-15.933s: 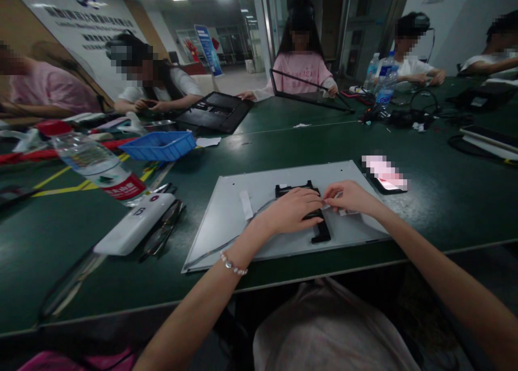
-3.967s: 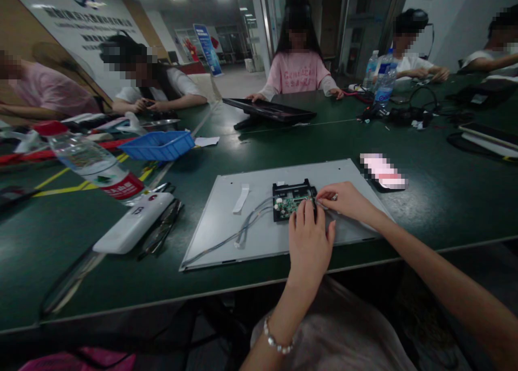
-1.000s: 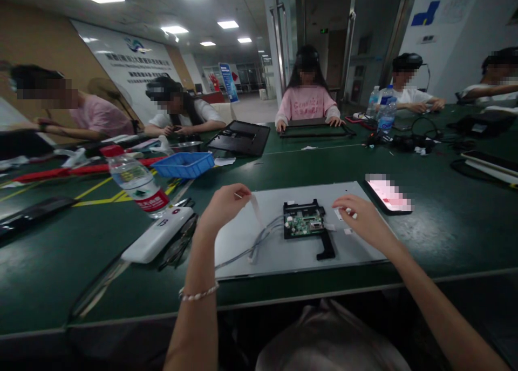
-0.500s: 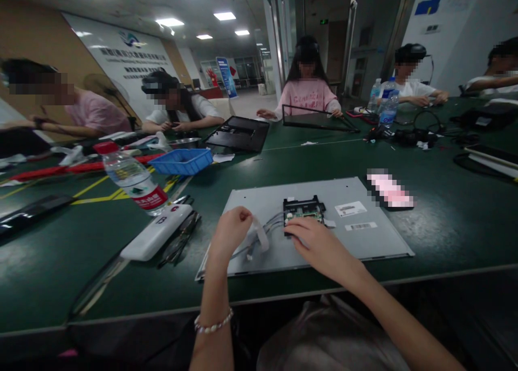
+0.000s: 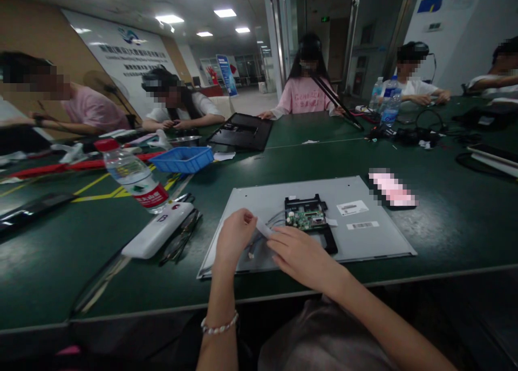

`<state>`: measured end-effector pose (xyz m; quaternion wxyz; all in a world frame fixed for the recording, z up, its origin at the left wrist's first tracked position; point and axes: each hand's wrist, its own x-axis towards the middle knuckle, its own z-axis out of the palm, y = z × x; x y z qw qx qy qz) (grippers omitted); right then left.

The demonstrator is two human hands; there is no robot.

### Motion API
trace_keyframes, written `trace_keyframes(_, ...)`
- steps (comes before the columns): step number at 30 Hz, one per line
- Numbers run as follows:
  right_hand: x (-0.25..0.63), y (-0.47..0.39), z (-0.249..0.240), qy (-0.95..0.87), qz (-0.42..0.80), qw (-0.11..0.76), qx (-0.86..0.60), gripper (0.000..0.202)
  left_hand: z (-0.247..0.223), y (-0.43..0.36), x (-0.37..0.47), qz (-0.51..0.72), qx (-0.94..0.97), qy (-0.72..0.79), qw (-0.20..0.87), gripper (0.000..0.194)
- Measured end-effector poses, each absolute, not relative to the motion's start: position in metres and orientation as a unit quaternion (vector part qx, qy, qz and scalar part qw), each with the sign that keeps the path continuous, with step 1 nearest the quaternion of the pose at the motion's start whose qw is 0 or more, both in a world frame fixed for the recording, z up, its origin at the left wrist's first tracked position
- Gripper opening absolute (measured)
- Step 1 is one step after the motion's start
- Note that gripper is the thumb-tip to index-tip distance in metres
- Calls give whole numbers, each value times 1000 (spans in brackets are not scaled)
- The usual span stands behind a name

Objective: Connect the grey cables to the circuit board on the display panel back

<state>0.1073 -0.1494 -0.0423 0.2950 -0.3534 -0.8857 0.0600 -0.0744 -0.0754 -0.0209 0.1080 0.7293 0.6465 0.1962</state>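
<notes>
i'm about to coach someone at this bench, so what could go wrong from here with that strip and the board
The pale strip between the left hand and right hand is close to the grey cables, so it might snag them. Those cables lead to the circuit board, so a tug could strain the connection. The grey panel lies near the table's front edge; a bump might shift it over.

the flat grey rectangular panel (image 5: 366, 245) looks like smooth sheet metal with a dull sheen; the black angular bracket (image 5: 331, 242) is matt plastic, the narrow whitish strip (image 5: 264, 229) thin smooth film; the white rounded case (image 5: 156, 234) is glossy plastic, the blue rectangular tray (image 5: 186, 166) plastic, the dark green tabletop (image 5: 283, 163) smooth and softly reflective
</notes>
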Motion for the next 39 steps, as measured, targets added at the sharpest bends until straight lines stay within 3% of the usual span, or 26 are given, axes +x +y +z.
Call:
trace_keyframes(5,103,-148,-51,-889,54,280,-358,21,-16,-107,-58,326,691,644,-37,19)
trace_keyframes(7,102,-148,-52,-891,58,270,-360,22,-17,-119,-51,322,721,611,-63,14)
trace_keyframes(12,102,-149,-51,-890,78,262,-365,26,-34,-128,-48,219,792,570,-12,17)
trace_keyframes(24,112,-165,-46,-894,110,247,-358,36,-46,-124,-49,174,772,610,-43,15)
trace_keyframes(29,158,-173,-34,-867,121,286,-390,32,-37,-121,-45,135,774,616,-57,18)
trace_keyframes(33,214,-154,-33,-817,108,286,-489,27,-28,-123,-41,156,774,611,-57,18)
trace_keyframes(39,255,-128,-46,-813,93,230,-527,24,-35,-136,-36,205,813,540,-78,21)
